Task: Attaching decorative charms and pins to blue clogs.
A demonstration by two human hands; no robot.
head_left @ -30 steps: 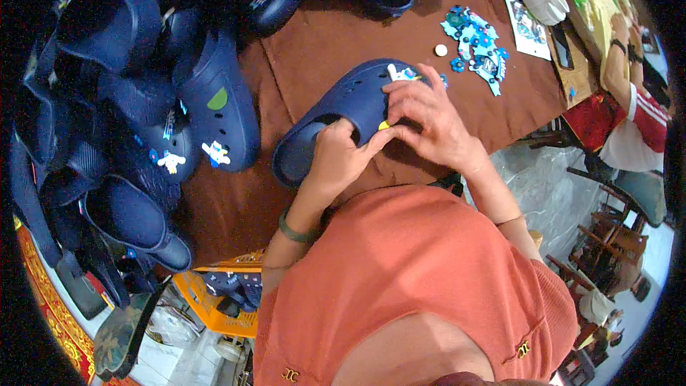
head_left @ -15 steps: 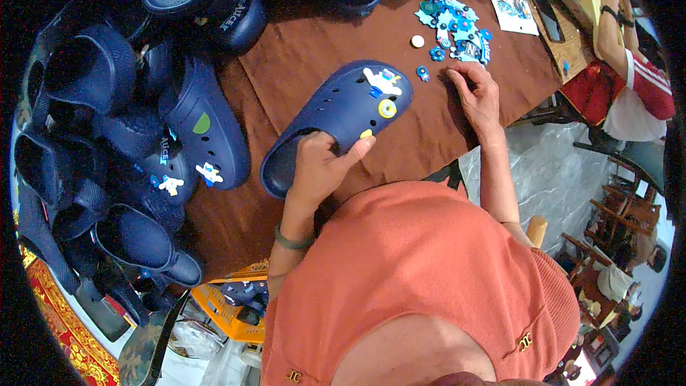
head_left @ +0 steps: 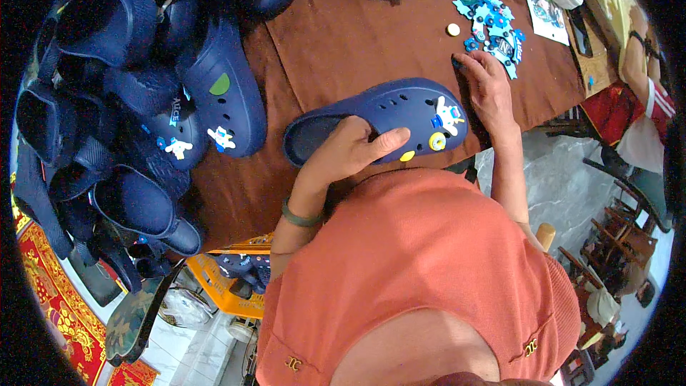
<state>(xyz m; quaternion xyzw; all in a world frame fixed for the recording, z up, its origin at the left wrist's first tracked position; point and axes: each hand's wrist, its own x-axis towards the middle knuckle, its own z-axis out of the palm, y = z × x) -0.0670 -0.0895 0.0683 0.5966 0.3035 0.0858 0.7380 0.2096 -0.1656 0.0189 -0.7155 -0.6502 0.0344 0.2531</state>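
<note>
A navy clog [head_left: 400, 109] lies across the front of the brown-covered table, its toe pointing right. My left hand [head_left: 349, 149] grips it, fingers inside the foot opening and thumb on top. Fixed on the clog's upper are a white character charm [head_left: 449, 116], a round yellow charm [head_left: 436, 141] and a small yellow charm [head_left: 407, 156]. Beyond the toe, my right hand [head_left: 489, 89] has its thumb and fingers closed at a small blue charm [head_left: 456, 63], mostly hidden by the fingertips. Just past that hand lies a pile of blue charms [head_left: 493, 25].
Many navy clogs [head_left: 132, 207] are heaped at the left, one [head_left: 227, 93] bearing a green half-round charm. A cream disc [head_left: 453, 29] sits beside the charm pile. Printed sheet [head_left: 543, 11] and phone [head_left: 582, 34] lie far right. An orange crate [head_left: 214, 289] stands below the table; another person's arm [head_left: 634, 61] shows at right.
The clog has turned, its toe swinging round to the right and nearer to me. My right hand's fingers have moved onto the small blue charm. The whole view has shifted.
</note>
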